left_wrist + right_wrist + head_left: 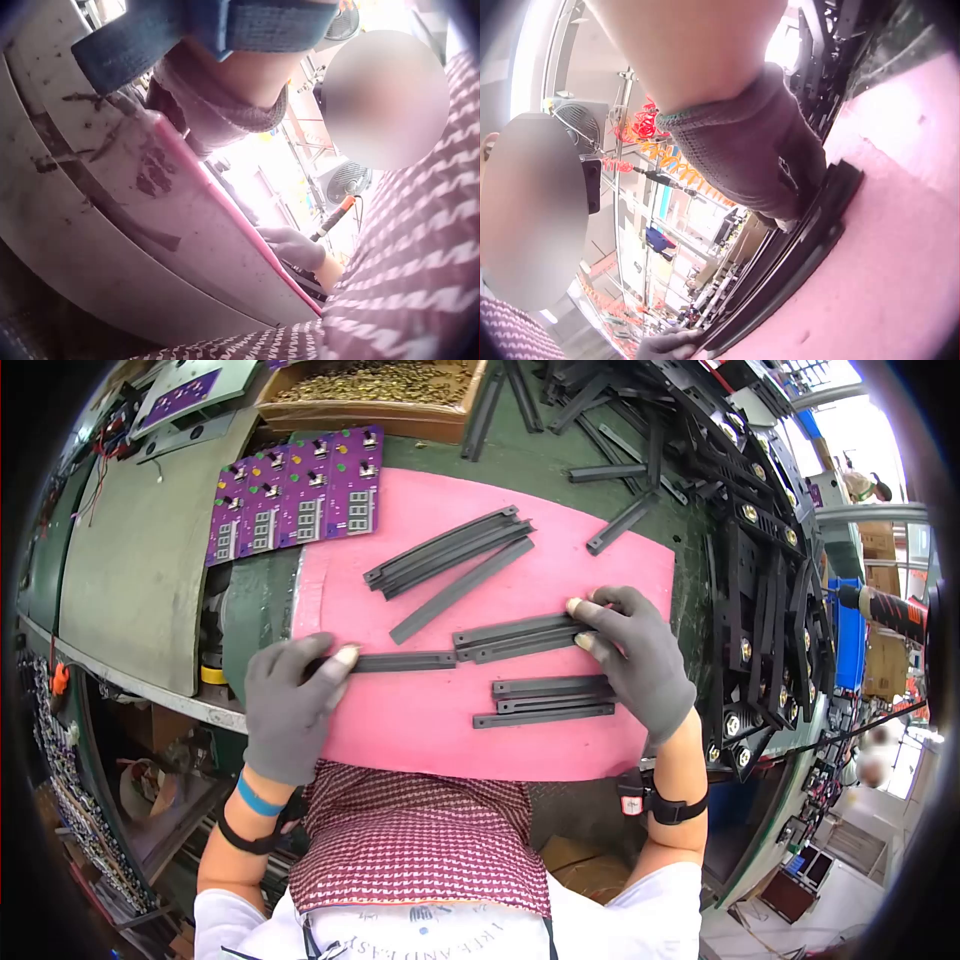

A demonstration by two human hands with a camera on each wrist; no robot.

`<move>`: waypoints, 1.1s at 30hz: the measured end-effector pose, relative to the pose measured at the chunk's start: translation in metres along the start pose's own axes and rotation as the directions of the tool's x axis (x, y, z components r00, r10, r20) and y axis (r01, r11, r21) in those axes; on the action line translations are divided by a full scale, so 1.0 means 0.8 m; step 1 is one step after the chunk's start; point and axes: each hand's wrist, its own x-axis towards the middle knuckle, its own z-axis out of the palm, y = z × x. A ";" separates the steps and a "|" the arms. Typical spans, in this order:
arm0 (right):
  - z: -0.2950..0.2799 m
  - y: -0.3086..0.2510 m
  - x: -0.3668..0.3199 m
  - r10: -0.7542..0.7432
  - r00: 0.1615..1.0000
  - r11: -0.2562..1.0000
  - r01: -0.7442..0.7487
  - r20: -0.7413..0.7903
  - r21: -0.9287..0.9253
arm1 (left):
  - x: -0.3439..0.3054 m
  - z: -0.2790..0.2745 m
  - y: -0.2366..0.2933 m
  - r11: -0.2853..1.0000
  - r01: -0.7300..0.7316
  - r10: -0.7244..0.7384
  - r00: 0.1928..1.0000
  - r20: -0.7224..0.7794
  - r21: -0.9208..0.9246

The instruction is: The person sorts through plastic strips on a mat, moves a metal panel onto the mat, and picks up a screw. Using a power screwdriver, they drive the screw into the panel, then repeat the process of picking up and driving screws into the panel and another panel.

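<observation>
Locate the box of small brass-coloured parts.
In the head view, the box sits at the top, left of centre, just beyond the purple circuit boards.

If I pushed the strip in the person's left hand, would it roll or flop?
The long, narrow, dark grey strip probably won't roll, because its sides look flat. It seems stiff, running straight out from the grey-gloved left hand. Being so slim, it may feel light.

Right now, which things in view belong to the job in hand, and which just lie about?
Seemingly in the job:
left hand, holding a dark strip
right hand, holding dark strips
pink mat

Apparently lying about:
purple circuit boards
box of brass-coloured pieces
</observation>
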 end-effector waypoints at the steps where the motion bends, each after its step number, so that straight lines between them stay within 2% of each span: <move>1: -0.001 0.001 0.001 -0.011 1.000 1.000 0.011 0.005 -0.004 | 0.007 0.003 -0.001 0.998 -0.067 0.067 0.998 -0.002 -0.013; 4: -0.006 0.011 0.003 0.014 0.999 0.991 -0.020 0.040 0.135 | 0.037 0.007 -0.005 0.999 -0.032 0.031 0.999 -0.035 -0.032; 5: -0.008 0.009 0.004 0.005 0.999 0.991 -0.011 0.043 0.130 | 0.046 0.008 -0.007 1.000 0.000 0.000 1.000 -0.022 -0.026; 7: -0.010 0.004 0.003 0.092 0.995 0.984 -0.095 0.029 0.152 | 0.068 0.013 -0.012 1.000 0.014 -0.016 0.998 -0.062 -0.017; 9: -0.010 0.007 0.003 0.117 0.992 0.978 -0.122 0.041 0.168 | 0.082 0.021 -0.018 0.995 0.047 -0.050 0.998 -0.025 -0.093; 11: -0.010 0.006 0.003 0.149 0.987 0.971 -0.156 0.053 0.182 | 0.088 0.026 -0.017 0.993 0.074 -0.078 0.996 -0.039 -0.088; 14: -0.005 -0.008 0.008 0.068 0.994 0.980 -0.082 0.083 0.180 | 0.085 0.023 -0.018 0.980 0.111 -0.120 0.992 -0.044 -0.167; 17: 0.025 -0.060 0.023 -0.063 0.989 0.988 0.043 0.130 0.148 | 0.067 0.003 -0.024 0.980 0.037 -0.047 0.998 -0.042 -0.197; 19: 0.053 -0.090 0.031 -0.144 0.982 0.987 0.133 0.122 0.092 | 0.047 -0.016 -0.020 0.999 -0.022 0.020 0.998 0.063 0.025; 20: 0.061 -0.106 0.038 -0.155 0.975 0.975 0.124 0.161 0.182 | 0.034 -0.013 -0.021 0.998 -0.054 0.046 0.983 0.178 0.041; 21: 0.063 -0.118 0.046 -0.173 0.965 0.955 0.115 0.199 0.272 | 0.024 -0.011 -0.015 0.998 -0.049 0.040 0.983 0.180 0.046; 22: 0.060 -0.119 0.053 -0.178 0.964 0.954 0.119 0.198 0.276 | 0.017 -0.010 -0.006 0.992 -0.065 0.045 0.982 0.185 0.107; 24: 0.048 -0.110 0.069 -0.038 0.985 0.977 0.002 0.168 0.212 | 0.012 -0.005 0.008 0.980 -0.062 0.018 0.975 0.222 0.191; 25: 0.046 -0.093 0.077 -0.097 0.995 0.993 0.099 -0.034 0.071 | 0.013 -0.001 0.017 0.980 -0.062 0.019 0.975 0.223 0.189; 26: 0.036 -0.076 0.085 -0.019 1.000 0.999 0.020 0.014 -0.047 | 0.014 0.002 0.027 0.982 -0.078 0.034 0.969 0.246 0.173; 27: 0.035 -0.065 0.088 -0.022 1.000 0.998 0.023 0.016 -0.051 | 0.014 0.007 0.032 0.983 -0.092 0.048 0.963 0.266 0.157; 29: 0.038 -0.050 0.088 -0.131 0.980 0.986 0.113 -0.153 -0.121 | 0.008 0.007 0.035 0.979 -0.119 0.060 0.944 0.323 0.166; 31: 0.042 -0.056 0.092 -0.118 0.979 0.985 0.094 -0.167 -0.144 | 0.005 -0.015 0.029 0.989 -0.100 0.056 0.938 0.342 0.113; 32: 0.045 -0.061 0.091 -0.141 0.976 0.986 0.123 -0.166 -0.116 | -0.007 -0.024 0.017 0.972 -0.116 0.075 0.977 0.198 0.206; 33: 0.049 -0.066 0.091 -0.157 0.974 0.986 0.145 -0.165 -0.082 | -0.014 -0.031 0.001 0.968 -0.123 0.077 0.975 0.206 0.219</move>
